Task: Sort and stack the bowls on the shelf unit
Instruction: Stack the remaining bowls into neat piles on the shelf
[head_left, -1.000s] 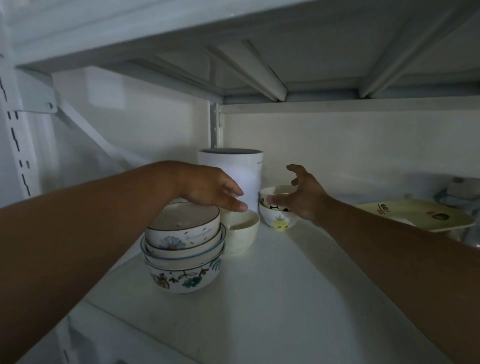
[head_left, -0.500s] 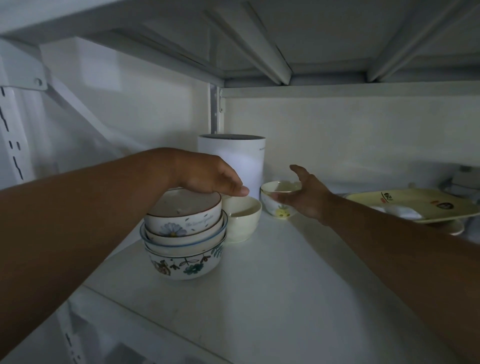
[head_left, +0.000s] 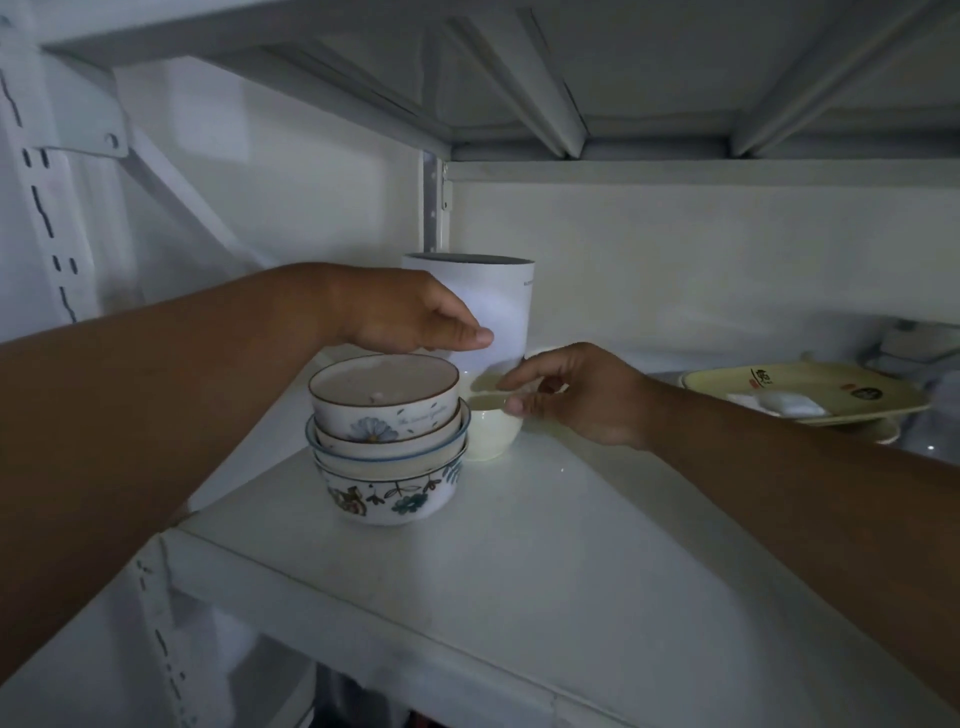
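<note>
The right hand is now placed at the small cream bowl, and the rim is pinched between the thumb and the fingers. Half a second ago this hand was seen farther back, at a little bowl with a yellow flower; that bowl is now hidden behind the hand. The left hand is held just above the stack of bowls, as it was before, with the fingers loosely curled and nothing gripped. Whether the top bowl is touched cannot be told. The stack is set near the left edge of the shelf, and the cream bowl is found just beside it on the right. A tall white can is seen behind both. A yellow plate is kept far off to the right.
</note>
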